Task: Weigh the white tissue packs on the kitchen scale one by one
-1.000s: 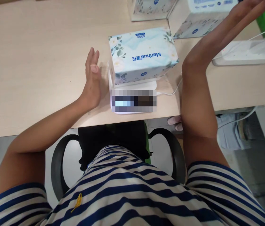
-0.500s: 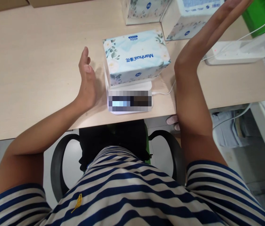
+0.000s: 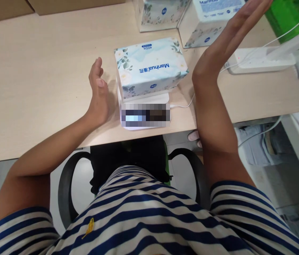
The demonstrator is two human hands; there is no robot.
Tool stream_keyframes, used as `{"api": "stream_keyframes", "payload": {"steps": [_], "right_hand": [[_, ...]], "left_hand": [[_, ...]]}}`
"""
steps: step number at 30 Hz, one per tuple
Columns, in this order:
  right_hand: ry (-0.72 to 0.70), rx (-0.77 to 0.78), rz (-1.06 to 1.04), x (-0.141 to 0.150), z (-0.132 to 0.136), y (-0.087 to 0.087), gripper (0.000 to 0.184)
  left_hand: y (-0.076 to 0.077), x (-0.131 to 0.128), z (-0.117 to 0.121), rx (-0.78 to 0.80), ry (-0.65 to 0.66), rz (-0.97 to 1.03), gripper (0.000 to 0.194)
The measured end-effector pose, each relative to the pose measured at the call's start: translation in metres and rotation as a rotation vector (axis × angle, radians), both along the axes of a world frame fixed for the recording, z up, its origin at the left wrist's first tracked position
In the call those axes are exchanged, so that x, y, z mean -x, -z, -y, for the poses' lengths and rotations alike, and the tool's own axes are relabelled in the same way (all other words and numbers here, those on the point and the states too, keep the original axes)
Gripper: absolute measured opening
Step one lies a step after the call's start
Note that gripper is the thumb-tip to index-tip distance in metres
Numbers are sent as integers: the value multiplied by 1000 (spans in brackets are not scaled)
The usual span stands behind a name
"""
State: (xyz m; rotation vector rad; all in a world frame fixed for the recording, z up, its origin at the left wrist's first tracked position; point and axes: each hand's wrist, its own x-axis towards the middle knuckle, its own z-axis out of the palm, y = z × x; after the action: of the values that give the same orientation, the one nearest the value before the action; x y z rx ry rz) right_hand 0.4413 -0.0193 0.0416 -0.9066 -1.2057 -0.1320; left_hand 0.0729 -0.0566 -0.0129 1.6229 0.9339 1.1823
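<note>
A pale blue flowered tissue pack [image 3: 150, 67] lies on a small white scale [image 3: 145, 111] near the front edge of the wooden desk [image 3: 40, 81]. My left hand [image 3: 98, 90] stands on its edge just left of the pack, fingers straight and empty, a small gap from it. My right hand [image 3: 230, 33] is raised to the right of the pack, flat and open, holding nothing, fingertips reaching toward the packs behind.
Two more tissue packs [image 3: 162, 14] [image 3: 213, 21] stand at the back. A white power strip [image 3: 260, 58] with cables lies at the right, a green object [image 3: 289, 14] behind it. Cardboard boxes [image 3: 6, 5] line the far edge. A chair [image 3: 67, 187] is under me.
My right hand has drifted left and lower, nearer the pack. My left hand has barely shifted. The view has tilted slightly.
</note>
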Motion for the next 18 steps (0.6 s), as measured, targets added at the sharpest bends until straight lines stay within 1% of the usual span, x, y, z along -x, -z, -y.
{"api": "stream_keyframes", "payload": {"steps": [2, 4, 6, 9, 11, 13, 16, 18], "right_hand": [[-57, -13, -9, 3, 0, 2, 40], [-76, -13, -14, 7, 0, 6, 44], [-77, 44, -27, 11, 2, 10, 50], [-77, 191, -18, 18, 8, 12, 56], [-98, 259, -25, 24, 15, 7, 56], [-180, 342, -97, 30, 23, -2, 60], [-338, 497, -263, 37, 29, -14, 75], [-416, 619, -331, 40, 29, -19, 82]], "left_hand": [[3, -1, -2, -6, -10, 6, 112], [5, -1, -3, -12, -21, 13, 113], [6, -2, -4, -11, -37, 27, 111], [3, -2, -4, -6, -32, 32, 109], [0, -1, -3, -6, -9, 23, 109], [-1, -2, -3, -1, 2, 24, 110], [0, -2, -3, 8, -19, 47, 112], [1, -2, -3, 3, -33, 56, 114]]}}
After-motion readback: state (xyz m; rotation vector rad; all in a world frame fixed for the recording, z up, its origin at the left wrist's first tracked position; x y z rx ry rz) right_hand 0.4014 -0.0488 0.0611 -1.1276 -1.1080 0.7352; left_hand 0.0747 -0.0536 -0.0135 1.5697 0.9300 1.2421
